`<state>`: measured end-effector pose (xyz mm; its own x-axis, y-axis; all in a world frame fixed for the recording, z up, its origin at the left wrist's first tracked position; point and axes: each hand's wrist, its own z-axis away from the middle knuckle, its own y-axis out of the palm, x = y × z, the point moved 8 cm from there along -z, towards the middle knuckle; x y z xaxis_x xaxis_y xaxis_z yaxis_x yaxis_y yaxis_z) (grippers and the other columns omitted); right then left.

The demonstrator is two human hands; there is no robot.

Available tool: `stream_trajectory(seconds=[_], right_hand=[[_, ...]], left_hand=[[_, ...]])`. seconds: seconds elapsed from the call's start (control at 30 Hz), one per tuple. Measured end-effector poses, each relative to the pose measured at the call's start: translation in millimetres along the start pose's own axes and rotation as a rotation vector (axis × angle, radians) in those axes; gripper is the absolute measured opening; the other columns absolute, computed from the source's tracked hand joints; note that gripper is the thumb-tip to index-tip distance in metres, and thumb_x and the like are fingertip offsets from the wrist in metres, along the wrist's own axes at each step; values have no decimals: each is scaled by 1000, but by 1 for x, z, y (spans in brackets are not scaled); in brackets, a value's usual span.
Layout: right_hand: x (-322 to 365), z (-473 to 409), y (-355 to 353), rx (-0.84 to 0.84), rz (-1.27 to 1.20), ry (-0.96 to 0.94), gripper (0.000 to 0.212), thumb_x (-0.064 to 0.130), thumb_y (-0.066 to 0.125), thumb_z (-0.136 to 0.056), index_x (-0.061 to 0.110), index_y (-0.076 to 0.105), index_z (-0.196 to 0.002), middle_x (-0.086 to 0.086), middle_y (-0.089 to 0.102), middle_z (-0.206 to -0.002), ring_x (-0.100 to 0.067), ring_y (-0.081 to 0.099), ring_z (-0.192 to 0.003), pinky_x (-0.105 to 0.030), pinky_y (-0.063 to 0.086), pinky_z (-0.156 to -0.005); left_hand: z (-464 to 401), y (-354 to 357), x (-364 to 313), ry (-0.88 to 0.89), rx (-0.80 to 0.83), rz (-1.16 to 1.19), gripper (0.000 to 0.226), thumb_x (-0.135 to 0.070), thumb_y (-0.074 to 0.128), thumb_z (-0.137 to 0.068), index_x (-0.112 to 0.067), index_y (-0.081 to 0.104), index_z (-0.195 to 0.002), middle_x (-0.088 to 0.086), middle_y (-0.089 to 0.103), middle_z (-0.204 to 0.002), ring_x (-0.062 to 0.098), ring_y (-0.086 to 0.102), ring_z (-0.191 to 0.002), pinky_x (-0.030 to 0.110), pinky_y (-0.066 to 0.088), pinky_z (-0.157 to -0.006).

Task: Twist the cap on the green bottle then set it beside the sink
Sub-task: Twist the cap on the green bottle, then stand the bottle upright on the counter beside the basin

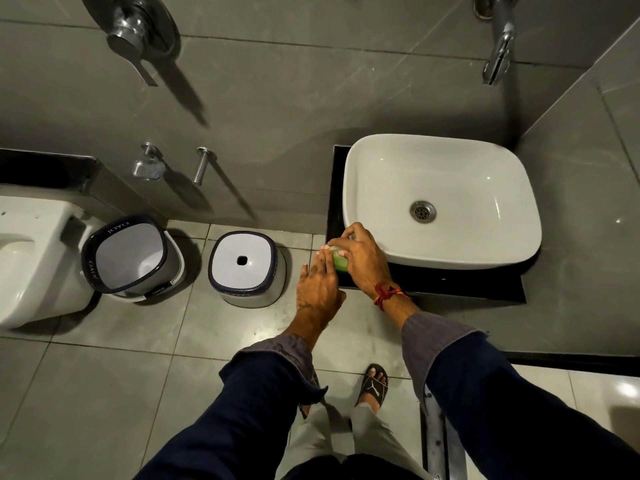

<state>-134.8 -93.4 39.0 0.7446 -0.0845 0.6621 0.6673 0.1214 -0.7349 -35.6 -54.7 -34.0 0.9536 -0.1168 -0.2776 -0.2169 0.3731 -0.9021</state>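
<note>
A small green bottle (339, 260) shows between my two hands, at the front left corner of the black counter (450, 287), just left of the white sink (440, 199). My left hand (317, 289) presses flat against the bottle's left side with its fingers extended. My right hand (360, 259) curls over the bottle's top and right side, hiding the cap. Most of the bottle is covered by the hands, and I cannot tell whether it rests on the counter.
A wall tap (498, 57) hangs above the sink. On the floor to the left stand a white bucket (131, 258) and an upturned white stool (246, 268). A toilet (31, 261) is at far left. My sandalled foot (374, 386) is below.
</note>
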Motion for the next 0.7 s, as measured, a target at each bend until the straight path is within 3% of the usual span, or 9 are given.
stream_trajectory(seconds=[0.1, 0.23, 0.33, 0.43, 0.5, 0.57, 0.7], right_hand=[[-2, 1, 3, 25, 42, -34, 23, 28, 65, -95, 17, 64, -115, 1, 57, -122, -10, 53, -103, -5, 43, -72], [1, 3, 5, 37, 196, -187, 28, 10, 72, -87, 21, 72, -113, -2, 53, -129, -23, 55, -117, -34, 57, -92], [2, 5, 4, 35, 197, -209, 38, 0, 72, -84, 22, 72, -115, -2, 53, -133, -23, 54, -119, -37, 58, -95], [2, 14, -2, -24, 174, -229, 51, -5, 64, -86, 22, 64, -130, -4, 50, -141, -22, 54, -120, -33, 56, -96], [-11, 30, -12, -180, 39, -121, 54, -5, 57, -86, 16, 59, -135, -5, 52, -137, -22, 56, -120, -33, 55, -101], [-36, 46, -11, -270, -88, 72, 53, -5, 54, -85, 10, 58, -136, -7, 58, -134, -23, 60, -118, -38, 54, -103], [-57, 52, 31, -6, -300, 302, 61, -10, 53, -88, 5, 45, -146, -19, 56, -143, -33, 56, -130, -45, 46, -113]], left_hand=[[0, 0, 1, 5, 3, -12, 99, -32, 67, -92, -4, 4, -161, 16, 11, -170, 30, 14, -158, 48, 15, -127], [0, 0, 1, 5, 21, -20, 100, -33, 67, -92, -4, 0, -161, 15, 8, -170, 29, 10, -158, 48, 14, -128], [1, 0, 0, 7, 21, -14, 102, -33, 67, -92, -4, -2, -161, 15, 4, -171, 28, 7, -159, 47, 12, -128], [1, 0, 0, 19, 24, -12, 102, -33, 65, -93, -4, -6, -161, 15, 3, -171, 27, 6, -159, 46, 8, -128], [1, -2, 3, 17, 19, 62, 101, -29, 64, -94, -4, -7, -161, 15, 7, -171, 28, 11, -158, 46, 10, -128], [3, -7, 7, 7, -15, 239, 95, -22, 63, -95, -3, -2, -161, 17, 19, -168, 33, 25, -154, 47, 22, -127], [3, -18, 11, 16, -59, 503, 83, 1, 59, -89, -6, 16, -161, 18, 42, -156, 38, 47, -138, 46, 45, -112]])
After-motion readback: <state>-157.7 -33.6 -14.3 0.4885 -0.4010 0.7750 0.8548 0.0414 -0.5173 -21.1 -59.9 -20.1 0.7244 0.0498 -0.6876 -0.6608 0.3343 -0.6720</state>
